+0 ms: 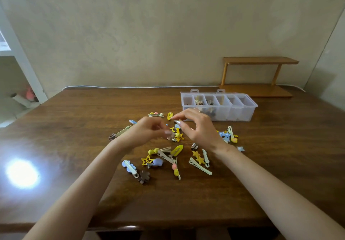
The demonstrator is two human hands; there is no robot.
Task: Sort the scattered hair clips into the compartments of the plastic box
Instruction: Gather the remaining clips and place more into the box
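Your left hand (147, 129) hangs over the middle of the clip pile, fingers curled in around something small and pale at the tips; what it is you cannot tell. Your right hand (197, 127) sits just beside it at 3 o'clock, thumb and forefinger drawn together near a small clip, though contact is too blurred to call. The hair clips (173, 155) lie scattered from under your hands down toward 6 o'clock, with a few more at 3 o'clock past your right wrist. The plastic box (229, 109) stands at 2 o'clock from the pile, lid off, brown clips in its left compartments, the right ones looking bare. Bare table (74, 120) stretches wide at 9 o'clock, and the near edge runs below your forearms. A wooden shelf (259, 72) stands behind the box against the wall.
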